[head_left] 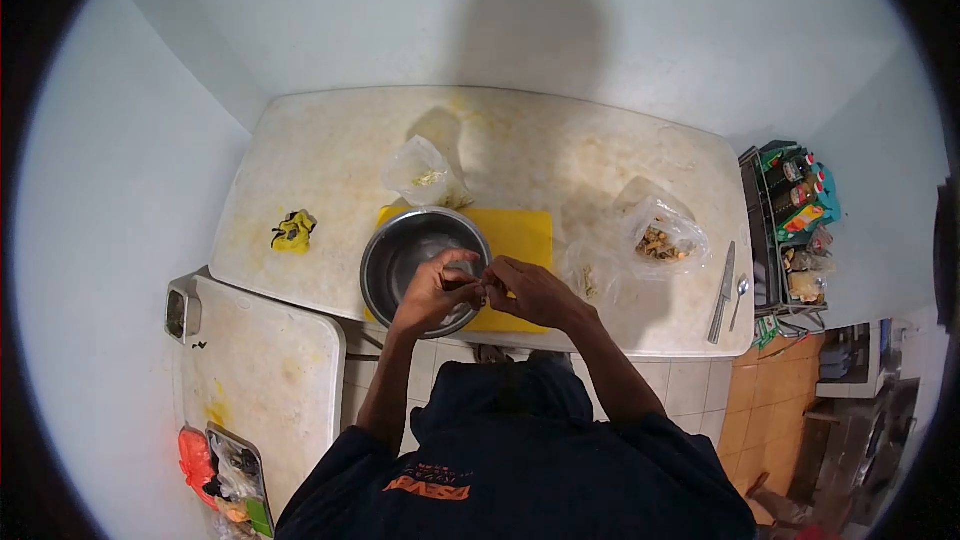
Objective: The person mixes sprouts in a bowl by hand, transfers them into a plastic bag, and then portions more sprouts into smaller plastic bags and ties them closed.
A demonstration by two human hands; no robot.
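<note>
Over the right side of a metal bowl (372, 275), my left hand (437, 292) and my right hand (535, 295) meet at the fingertips. Thumb and fingers of the left are pinched, and the right is curled closed against them. Whatever sits between the fingertips is too small to make out. Beneath the bowl lies a yellow cutting board (525, 232), showing mostly to its right. A clear plastic bag (412, 162) with pale bits stands just behind the bowl. Right of my right hand is another clear bag (592, 275) with thin pale pieces.
Farther right are a plastic bag of brown chunks (662, 243), a knife (722, 292) and a spoon (740, 302). A crumpled yellow-and-black item (293, 232) lies left. A rack with bottles (795, 195) adjoins the table's right edge. A second table (265, 360) stands lower left.
</note>
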